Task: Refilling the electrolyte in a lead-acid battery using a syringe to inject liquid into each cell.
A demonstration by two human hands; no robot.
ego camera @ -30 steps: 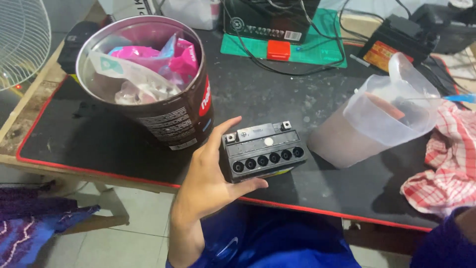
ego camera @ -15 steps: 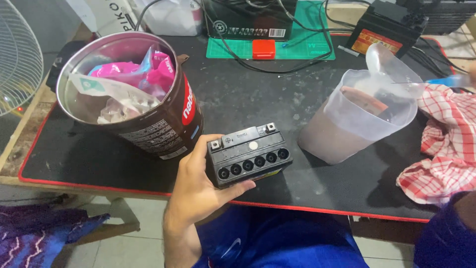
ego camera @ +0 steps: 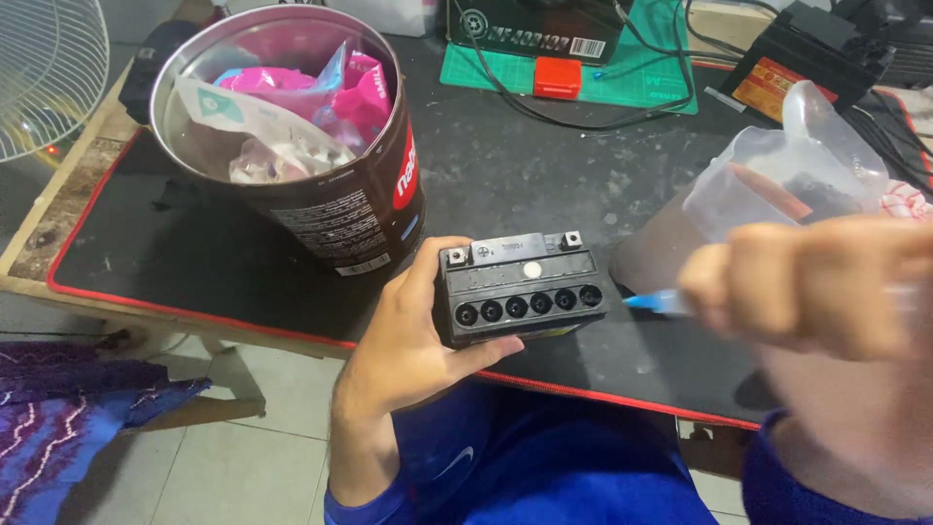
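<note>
My left hand (ego camera: 413,345) grips a small black battery (ego camera: 520,287) by its left end, holding it over the front edge of the black mat (ego camera: 233,272). The battery's near face shows a row of several round holes. My right hand (ego camera: 807,287), blurred and close to the camera, is closed around a thin tool with a blue tip (ego camera: 649,303). That tip points left, just right of the battery and apart from it.
A large round tin (ego camera: 321,209) with pink and white packets stands at the mat's left. A clear plastic jug (ego camera: 777,185) sits behind my right hand. Farther back lie a green mat (ego camera: 641,78), cables, a red box (ego camera: 557,78) and another battery (ego camera: 812,53). A fan grille (ego camera: 44,78) is far left.
My right hand has come into view from the right with the blue-tipped tool, now level with the battery. The left hand still holds the battery in about the same place.
</note>
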